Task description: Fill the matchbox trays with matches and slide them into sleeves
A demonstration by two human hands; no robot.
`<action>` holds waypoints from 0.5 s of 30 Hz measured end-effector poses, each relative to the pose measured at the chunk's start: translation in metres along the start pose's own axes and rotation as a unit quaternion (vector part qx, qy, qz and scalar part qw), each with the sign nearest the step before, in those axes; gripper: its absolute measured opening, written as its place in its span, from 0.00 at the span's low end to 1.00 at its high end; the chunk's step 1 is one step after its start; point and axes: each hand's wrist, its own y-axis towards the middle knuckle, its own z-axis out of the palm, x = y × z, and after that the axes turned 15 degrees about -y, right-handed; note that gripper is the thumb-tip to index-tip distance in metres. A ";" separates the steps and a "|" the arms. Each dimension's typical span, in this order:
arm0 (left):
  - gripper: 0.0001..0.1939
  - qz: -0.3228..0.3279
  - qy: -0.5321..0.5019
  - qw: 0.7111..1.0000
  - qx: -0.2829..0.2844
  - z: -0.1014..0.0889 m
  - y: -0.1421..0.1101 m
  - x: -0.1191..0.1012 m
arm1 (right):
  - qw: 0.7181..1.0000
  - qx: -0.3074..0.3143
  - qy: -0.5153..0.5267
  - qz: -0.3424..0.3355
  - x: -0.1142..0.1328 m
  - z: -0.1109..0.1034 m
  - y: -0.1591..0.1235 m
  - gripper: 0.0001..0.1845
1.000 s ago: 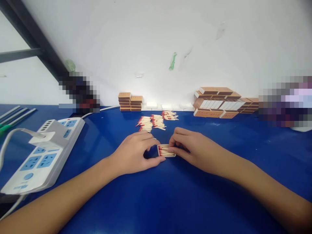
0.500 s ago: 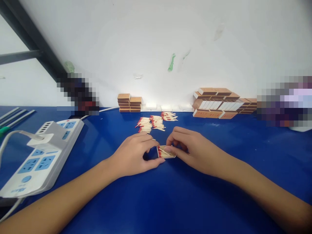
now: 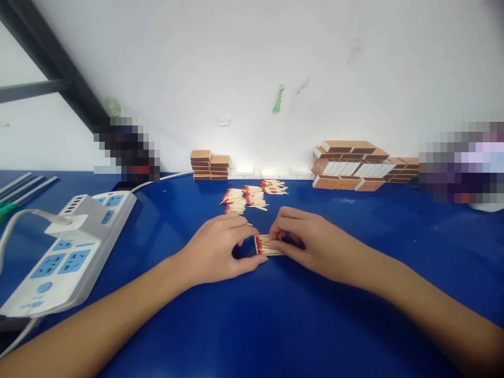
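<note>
Fingers of the left hand (image 3: 216,249) gripped the left end of a pale, rectangular cardboard tray (image 3: 255,245), apparently steadying it on the glossy blue bench (image 3: 252,325). The right hand's (image 3: 307,236) fingers curled over the tray's right end, at its red-tipped wooden matches (image 3: 264,245); whether they pinched any, I couldn't tell. Sorted match piles (image 3: 255,197) lay beyond the tray, seemingly within reach.

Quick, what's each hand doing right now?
Left hand: holding the small tray by one end.
Right hand: at the matches inside; whether gripping any cannot be told.

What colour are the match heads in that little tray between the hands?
The match heads are red, seen best in the head view.
</note>
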 end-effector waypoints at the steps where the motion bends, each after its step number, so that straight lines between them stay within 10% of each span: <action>1: 0.13 0.000 0.001 1.000 0.000 0.000 0.000 0.000 | 1.000 -0.002 -0.004 -0.003 -0.001 0.001 0.000 0.07; 9: 0.12 -0.009 0.003 1.000 0.010 -0.001 -0.001 0.000 | 1.000 0.004 0.001 -0.018 -0.001 0.000 -0.002 0.10; 15: 0.15 -0.012 0.001 1.000 0.009 0.000 -0.002 0.001 | 0.990 -0.128 -0.051 0.037 -0.042 -0.012 0.027 0.09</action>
